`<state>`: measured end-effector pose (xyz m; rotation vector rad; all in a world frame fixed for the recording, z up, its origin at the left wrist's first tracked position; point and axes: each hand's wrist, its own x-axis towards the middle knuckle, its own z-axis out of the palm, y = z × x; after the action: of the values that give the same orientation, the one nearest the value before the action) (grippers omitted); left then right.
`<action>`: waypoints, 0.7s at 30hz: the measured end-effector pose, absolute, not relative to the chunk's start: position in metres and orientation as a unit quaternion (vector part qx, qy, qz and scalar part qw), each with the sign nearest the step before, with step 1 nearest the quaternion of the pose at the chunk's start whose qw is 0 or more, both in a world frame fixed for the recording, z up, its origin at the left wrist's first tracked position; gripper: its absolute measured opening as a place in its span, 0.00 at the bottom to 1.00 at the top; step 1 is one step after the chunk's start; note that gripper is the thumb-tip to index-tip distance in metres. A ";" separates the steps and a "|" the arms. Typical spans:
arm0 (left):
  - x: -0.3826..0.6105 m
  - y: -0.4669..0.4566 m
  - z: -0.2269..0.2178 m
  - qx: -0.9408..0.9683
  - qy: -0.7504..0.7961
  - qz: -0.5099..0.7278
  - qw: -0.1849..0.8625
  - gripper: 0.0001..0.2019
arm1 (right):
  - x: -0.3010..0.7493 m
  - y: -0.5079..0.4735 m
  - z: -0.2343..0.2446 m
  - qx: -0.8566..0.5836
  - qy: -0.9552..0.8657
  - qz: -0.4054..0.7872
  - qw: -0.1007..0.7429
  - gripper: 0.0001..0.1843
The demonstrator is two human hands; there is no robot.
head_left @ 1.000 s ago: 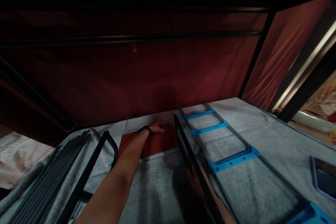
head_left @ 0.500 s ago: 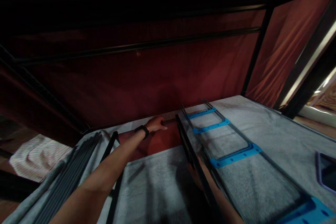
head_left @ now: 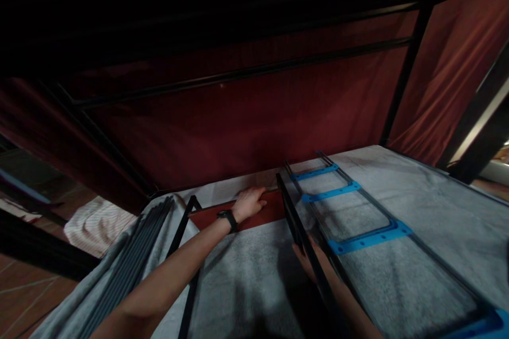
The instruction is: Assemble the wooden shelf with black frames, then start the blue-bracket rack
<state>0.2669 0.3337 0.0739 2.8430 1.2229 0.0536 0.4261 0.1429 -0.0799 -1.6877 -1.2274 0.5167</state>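
My left hand [head_left: 249, 203], with a black watch on the wrist, reaches to the far edge of a grey cloth-covered surface [head_left: 246, 270] and lies with curled fingers on a dark red panel [head_left: 267, 211] at the foot of the red fabric wall. My right hand [head_left: 308, 255] is under a black metal frame [head_left: 302, 238] that stands on edge, its fingers wrapped round the lower rail. Beside that frame lies a long dark frame with blue brackets [head_left: 368, 235].
A bundle of dark rods [head_left: 131, 259] and a black bent tube [head_left: 185, 233] lie at the left. A red fabric wall [head_left: 254, 116] with black bars closes the back. A striped cloth [head_left: 97, 222] lies lower left, on the floor.
My left hand has drawn back slightly along the red panel while the view swung left. My right hand stays on the black frame.
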 end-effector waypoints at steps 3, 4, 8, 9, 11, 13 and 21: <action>0.268 0.328 0.078 0.931 0.363 0.008 0.016 0.16 | 0.425 0.144 -0.093 -0.695 -0.498 0.214 0.472 0.18; 0.270 0.328 0.079 0.932 0.362 0.006 0.015 0.16 | 0.425 0.144 -0.097 -0.697 -0.496 0.213 0.472 0.19; 0.278 0.327 0.080 0.931 0.365 0.018 0.025 0.21 | 0.428 0.147 -0.111 -0.700 -0.503 0.201 0.466 0.20; 0.280 0.326 0.080 0.931 0.362 0.020 0.031 0.24 | 0.430 0.148 -0.114 -0.701 -0.508 0.202 0.458 0.20; 0.285 0.324 0.079 0.933 0.357 0.021 0.046 0.32 | 0.435 0.148 -0.119 -0.699 -0.522 0.210 0.441 0.22; 0.290 0.322 0.079 0.935 0.350 0.017 0.057 0.38 | 0.439 0.147 -0.121 -0.693 -0.539 0.215 0.428 0.26; 0.303 0.335 0.078 0.954 0.276 -0.002 0.117 0.34 | 0.436 0.140 -0.101 -0.690 -0.546 0.175 0.442 0.27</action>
<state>0.3028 0.3347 0.0783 2.7928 0.8081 -0.0063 0.4364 0.1400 -0.1005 -1.7111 -1.3546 0.4333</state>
